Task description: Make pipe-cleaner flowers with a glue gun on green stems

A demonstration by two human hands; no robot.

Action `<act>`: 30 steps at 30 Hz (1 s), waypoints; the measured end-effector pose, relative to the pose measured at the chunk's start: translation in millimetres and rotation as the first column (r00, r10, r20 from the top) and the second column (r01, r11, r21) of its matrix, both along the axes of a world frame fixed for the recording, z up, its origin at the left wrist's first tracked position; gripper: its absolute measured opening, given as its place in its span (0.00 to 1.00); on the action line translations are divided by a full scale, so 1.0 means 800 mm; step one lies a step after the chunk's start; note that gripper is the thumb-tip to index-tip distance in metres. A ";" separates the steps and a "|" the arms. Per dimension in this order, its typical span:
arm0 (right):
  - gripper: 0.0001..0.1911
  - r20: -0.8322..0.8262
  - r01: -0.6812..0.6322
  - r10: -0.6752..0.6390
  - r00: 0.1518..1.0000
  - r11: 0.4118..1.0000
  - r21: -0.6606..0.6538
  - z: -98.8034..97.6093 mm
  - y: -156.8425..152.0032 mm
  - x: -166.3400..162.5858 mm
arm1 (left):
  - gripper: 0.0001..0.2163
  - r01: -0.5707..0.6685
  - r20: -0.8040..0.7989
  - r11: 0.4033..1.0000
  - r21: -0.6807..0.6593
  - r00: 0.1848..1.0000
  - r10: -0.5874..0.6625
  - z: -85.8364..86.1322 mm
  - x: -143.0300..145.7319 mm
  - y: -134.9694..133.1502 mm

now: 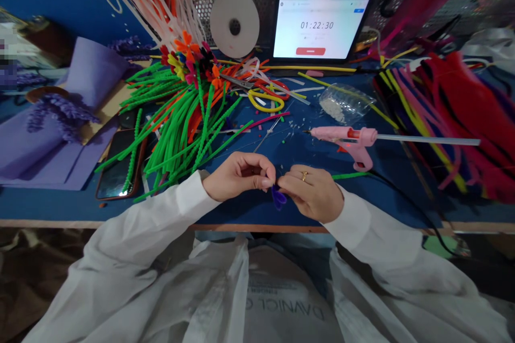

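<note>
My left hand point(237, 174) and my right hand point(311, 190) meet over the near edge of the blue table point(48, 203). Both pinch a small purple pipe-cleaner piece point(278, 197), bent into a loop between the fingertips. A ring sits on my right hand. A green pipe-cleaner stem point(349, 176) sticks out to the right behind my right hand. A pink glue gun point(348, 139) lies just beyond my right hand, its nozzle pointing left.
A heap of green stems with bright flowers point(181, 112) lies left of centre, beside a phone point(118, 166). Purple felt point(44, 139) is at far left. Red and pink pipe cleaners point(454, 112) are piled at right. A tablet point(322, 24) showing a timer, a tape roll point(234, 22) and a bead bag point(345, 103) stand behind.
</note>
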State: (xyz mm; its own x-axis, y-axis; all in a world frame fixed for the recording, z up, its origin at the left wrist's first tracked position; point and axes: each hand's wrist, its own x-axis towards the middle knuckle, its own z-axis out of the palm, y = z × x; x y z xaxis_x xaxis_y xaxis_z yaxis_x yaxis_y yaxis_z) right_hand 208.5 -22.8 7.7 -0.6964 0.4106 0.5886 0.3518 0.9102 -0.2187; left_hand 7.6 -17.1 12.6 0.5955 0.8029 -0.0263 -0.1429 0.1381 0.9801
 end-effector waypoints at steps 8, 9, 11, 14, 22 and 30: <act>0.12 0.009 0.102 -0.104 0.995 0.990 0.094 -0.002 0.001 0.001 | 0.09 -0.022 0.023 0.999 0.032 1.000 0.021 -0.003 -0.003 0.003; 0.12 0.022 0.104 -0.107 0.994 0.989 0.110 -0.004 0.002 0.003 | 0.09 -0.027 0.018 0.999 0.033 0.999 0.027 -0.004 -0.004 0.004; 0.14 0.050 0.095 -0.102 0.994 0.988 0.123 -0.006 0.005 0.007 | 0.09 -0.025 0.009 0.999 0.028 1.000 0.025 -0.005 -0.005 0.004; 0.16 0.072 0.070 -0.077 0.994 0.993 0.093 -0.007 0.009 0.012 | 0.10 -0.012 0.015 1.000 0.006 1.000 0.012 -0.007 -0.006 0.005; 0.18 0.014 0.033 -0.033 0.999 0.999 0.018 -0.002 0.010 0.011 | 0.09 -0.060 0.044 0.998 0.009 0.997 0.060 -0.011 -0.009 0.010; 0.13 -0.014 0.019 -0.020 1.000 0.998 -0.067 0.001 0.006 0.008 | 0.07 -0.004 0.056 0.999 0.051 0.998 0.001 -0.010 -0.010 0.009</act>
State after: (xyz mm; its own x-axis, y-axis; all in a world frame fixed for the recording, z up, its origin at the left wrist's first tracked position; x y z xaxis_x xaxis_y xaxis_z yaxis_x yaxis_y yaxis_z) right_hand 214.8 -17.8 8.8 -0.6793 0.4627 0.5697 0.3658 0.8864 -0.2838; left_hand -0.1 -9.7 4.5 0.5929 0.8038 0.0479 -0.1980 0.0879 0.9762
